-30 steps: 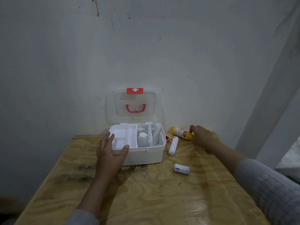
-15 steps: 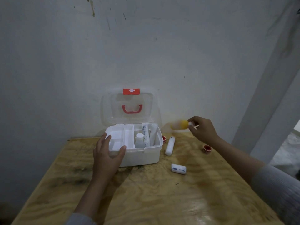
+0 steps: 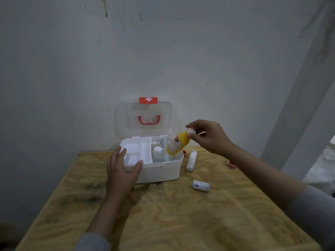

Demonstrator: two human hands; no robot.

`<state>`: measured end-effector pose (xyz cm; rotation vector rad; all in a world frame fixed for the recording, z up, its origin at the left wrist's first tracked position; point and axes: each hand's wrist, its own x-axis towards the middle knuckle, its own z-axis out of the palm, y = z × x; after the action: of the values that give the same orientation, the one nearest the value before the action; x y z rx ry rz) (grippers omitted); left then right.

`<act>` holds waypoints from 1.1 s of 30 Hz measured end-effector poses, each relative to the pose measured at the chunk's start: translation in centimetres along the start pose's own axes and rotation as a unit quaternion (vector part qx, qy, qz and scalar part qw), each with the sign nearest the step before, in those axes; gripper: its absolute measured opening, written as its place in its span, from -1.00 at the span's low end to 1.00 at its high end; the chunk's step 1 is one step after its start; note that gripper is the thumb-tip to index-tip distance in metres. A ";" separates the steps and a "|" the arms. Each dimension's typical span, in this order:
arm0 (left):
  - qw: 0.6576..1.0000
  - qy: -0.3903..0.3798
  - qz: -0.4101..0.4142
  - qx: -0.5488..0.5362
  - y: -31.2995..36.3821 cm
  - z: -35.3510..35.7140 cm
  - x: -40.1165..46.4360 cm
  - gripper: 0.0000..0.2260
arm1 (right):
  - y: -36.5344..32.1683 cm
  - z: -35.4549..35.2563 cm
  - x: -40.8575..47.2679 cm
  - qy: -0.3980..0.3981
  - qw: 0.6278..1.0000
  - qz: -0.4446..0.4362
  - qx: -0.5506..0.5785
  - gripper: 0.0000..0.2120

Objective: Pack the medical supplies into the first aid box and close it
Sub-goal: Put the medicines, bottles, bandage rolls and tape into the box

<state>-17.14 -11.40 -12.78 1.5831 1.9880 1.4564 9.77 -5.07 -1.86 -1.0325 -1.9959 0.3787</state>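
Packing step: the right hand [image 3: 208, 137] pinches the yellow bottle [image 3: 176, 144] by its white cap, w/ the bottle's bottom end dipping into the right part of the open box [image 3: 159, 171]. The left hand [image 3: 121, 171] lies spread open on the box's front left corner, holding it in place. Next, I think: lower the bottle in beside the white bottle [image 3: 157, 155] & let go, then get the tube [image 3: 191, 160] & roll [image 3: 200, 186] lying below the right hand.

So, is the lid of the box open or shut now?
Open. The clear lid stands upright behind the box, against the wall, and the compartments show.
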 end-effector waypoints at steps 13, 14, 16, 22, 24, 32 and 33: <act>1.000 0.002 -0.002 -0.003 0.0 -0.1 0.1 -0.41 | -0.1 4.8 0.1 -0.139 0.988 0.044 -0.057 -0.81; 1.000 0.003 0.000 -0.003 0.0 -0.1 0.1 -0.41 | -0.2 4.6 -0.1 -0.136 0.988 0.045 -0.060 -0.79; 1.000 0.005 0.003 -0.003 0.0 -0.1 0.0 -0.42 | -0.2 3.8 -0.7 -0.115 0.990 0.047 -0.062 -0.75; 1.000 0.010 0.010 -0.010 0.2 -0.1 0.0 -0.43 | 2.5 1.6 -5.4 -0.151 0.981 0.110 -0.057 -0.84; 1.000 0.011 0.012 -0.013 0.1 -0.1 -0.1 -0.43 | 3.7 1.3 -7.5 -0.203 0.965 0.147 -0.079 -0.78; 1.000 0.011 0.007 -0.013 0.1 0.0 0.0 -0.42 | 5.9 2.4 -11.9 -0.172 0.973 0.152 -0.032 -0.79; 1.000 0.011 0.006 -0.013 0.1 0.0 0.0 -0.42 | 5.9 2.6 -11.9 -0.163 0.975 0.152 -0.028 -0.80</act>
<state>-17.06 -11.47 -12.68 1.5787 1.9669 1.5036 14.55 -10.50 -13.36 -1.3904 -2.1440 0.6977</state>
